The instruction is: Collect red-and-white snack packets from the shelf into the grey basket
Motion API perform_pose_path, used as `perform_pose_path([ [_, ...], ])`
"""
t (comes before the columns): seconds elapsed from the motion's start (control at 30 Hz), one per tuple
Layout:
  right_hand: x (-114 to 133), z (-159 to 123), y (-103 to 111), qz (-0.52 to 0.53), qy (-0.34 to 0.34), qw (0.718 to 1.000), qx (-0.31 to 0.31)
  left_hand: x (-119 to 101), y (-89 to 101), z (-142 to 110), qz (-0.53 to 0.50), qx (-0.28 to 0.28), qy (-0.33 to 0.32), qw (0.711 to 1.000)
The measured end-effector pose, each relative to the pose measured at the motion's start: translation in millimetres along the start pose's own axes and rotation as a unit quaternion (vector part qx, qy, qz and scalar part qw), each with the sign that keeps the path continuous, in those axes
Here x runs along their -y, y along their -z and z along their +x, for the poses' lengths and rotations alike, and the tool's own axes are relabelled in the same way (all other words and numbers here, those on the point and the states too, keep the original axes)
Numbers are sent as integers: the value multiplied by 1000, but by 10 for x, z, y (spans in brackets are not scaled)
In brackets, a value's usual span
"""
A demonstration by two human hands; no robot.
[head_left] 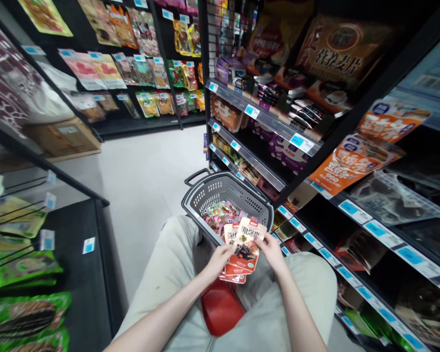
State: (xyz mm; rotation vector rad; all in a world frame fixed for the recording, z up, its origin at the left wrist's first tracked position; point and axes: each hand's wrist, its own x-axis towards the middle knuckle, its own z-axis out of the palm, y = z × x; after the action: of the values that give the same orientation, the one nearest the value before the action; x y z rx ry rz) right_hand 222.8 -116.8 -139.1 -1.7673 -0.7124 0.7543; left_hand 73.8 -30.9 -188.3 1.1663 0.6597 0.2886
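Note:
Several flat red and cream snack packets (246, 249) are fanned out between my two hands, over the near edge of a grey shopping basket (254, 200). My left hand (220, 259) pinches their left side. My right hand (272, 250) grips the right edge of the front packet. Dark food is pictured on that packet's front. Inside the basket lies a heap of small colourful packets (220, 215), partly covered by the ones I hold. Below the packets, a red seat-like object (222, 308) shows between my knees.
Shelves (267, 124) of boxed and bagged goods rise close on the right, with orange pouches (352, 164) jutting out. A low rack (77, 254) with green bags (29, 318) stands at left. Pale floor (150, 166) runs between. A cardboard box (64, 139) lies at the far left.

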Motion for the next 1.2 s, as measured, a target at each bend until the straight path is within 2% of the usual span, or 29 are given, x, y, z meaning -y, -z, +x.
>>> perform_pose_path([
  [0.1, -61, 60, 137, 66, -8, 992, -110, -47, 10, -7, 22, -4, -32, 999],
  [0.17, -76, 66, 237, 66, -21, 981, -179, -60, 19, -9, 52, 0, -53, 997],
  [0.23, -56, 42, 314, -9, -37, 970, -241, -53, 25, -10, 68, -3, -60, 996],
  [0.3, -13, 3, 351, -128, -54, 953, -269, -37, 27, -11, 74, -12, -62, 995],
  [0.4, 29, -34, 326, -239, -66, 943, -224, -19, 37, -12, 80, -20, -68, 994],
  [0.6, -163, 30, 167, -266, -90, 955, -99, -62, 39, -28, 50, -8, -113, 992],
  [0.7, -300, 54, 95, -208, -94, 972, -60, -103, -5, -39, -19, -28, -151, 988],
  [0.83, -364, 50, 5, -106, -84, 989, -51, -103, -35, -28, -67, -56, -167, 982],
  [1.03, -330, 50, -76, -50, -43, 997, -48, 85, 72, 95, -64, -87, -102, 989],
  [1.2, -385, 59, -133, 41, -79, 996, -31, 113, 95, 122, -161, -78, -44, 983],
])
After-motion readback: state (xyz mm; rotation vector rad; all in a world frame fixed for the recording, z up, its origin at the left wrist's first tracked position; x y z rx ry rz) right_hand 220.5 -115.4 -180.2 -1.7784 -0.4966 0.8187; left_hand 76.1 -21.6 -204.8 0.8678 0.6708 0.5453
